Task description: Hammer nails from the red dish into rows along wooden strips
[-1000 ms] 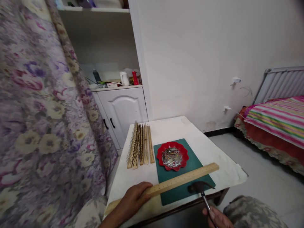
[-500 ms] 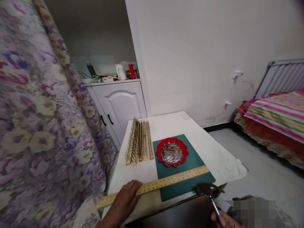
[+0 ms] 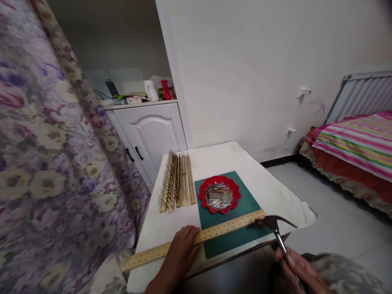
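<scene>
A long wooden strip (image 3: 225, 227) dotted with dark holes or nail heads lies slantwise across the near side of the table and a green mat (image 3: 220, 247). My left hand (image 3: 183, 247) is closed around the strip near its middle. In my right hand (image 3: 298, 267) is a claw hammer (image 3: 277, 224), gripped by its metal handle. The hammer head hovers at the strip's right end; whether it touches is hard to tell. Just behind the strip, a red scalloped bowl (image 3: 235, 195) full of loose nails (image 3: 219, 196) rests on the mat.
Several wooden strips (image 3: 177, 183) bristling with upright nails lie side by side at the table's (image 3: 214, 157) left. A floral curtain (image 3: 61, 163) hangs left, a white cabinet (image 3: 156, 134) stands behind, and a bed (image 3: 352, 151) is at the right.
My right hand has raised the hammer, bringing its head up to the strip's right end. My left hand has slid rightward along the strip. The view has shifted slightly.
</scene>
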Demonstrator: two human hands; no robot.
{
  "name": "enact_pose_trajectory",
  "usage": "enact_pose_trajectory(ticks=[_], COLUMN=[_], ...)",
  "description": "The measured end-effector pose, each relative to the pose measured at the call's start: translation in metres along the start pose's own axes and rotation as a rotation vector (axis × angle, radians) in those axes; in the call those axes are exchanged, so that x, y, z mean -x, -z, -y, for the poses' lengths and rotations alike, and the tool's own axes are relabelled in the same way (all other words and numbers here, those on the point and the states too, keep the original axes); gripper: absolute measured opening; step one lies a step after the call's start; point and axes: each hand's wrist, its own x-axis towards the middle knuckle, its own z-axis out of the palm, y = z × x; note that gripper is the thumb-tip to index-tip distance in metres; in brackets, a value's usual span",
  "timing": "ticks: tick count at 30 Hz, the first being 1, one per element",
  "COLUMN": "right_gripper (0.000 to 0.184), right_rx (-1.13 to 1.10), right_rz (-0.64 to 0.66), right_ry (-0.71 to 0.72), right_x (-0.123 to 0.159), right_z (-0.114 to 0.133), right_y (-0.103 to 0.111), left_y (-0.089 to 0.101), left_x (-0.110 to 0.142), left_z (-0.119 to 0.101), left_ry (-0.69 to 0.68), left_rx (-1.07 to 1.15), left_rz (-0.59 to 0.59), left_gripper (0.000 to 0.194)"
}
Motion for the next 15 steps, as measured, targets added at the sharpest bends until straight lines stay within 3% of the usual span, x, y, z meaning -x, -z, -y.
enact_pose_trajectory(ticks=[6,12,15], right_gripper=[0.022,0.022,0.018], right_rx=[-0.050,-0.092,-0.123], right_rz=[0.086,0.112,0.119], right_ry=[0.140,0.137,0.142], right_x=[-0.037,-0.042,-0.039], right_z=[0.043,0.023,0.017], right_y=[-0.001,0.014,0.019], left_y=[-0.003,0.003,0.006], left_x=[-0.002,0.000,-0.018], left_z=[0.000,-0.002,-0.010], left_ry=[-0.043,-0.084,-0.076], left_rx=[-0.034,-0.113,-0.094], left_rz=[-0.031,-0.107,-0.151], left_gripper=[0.027,0.033,0.035])
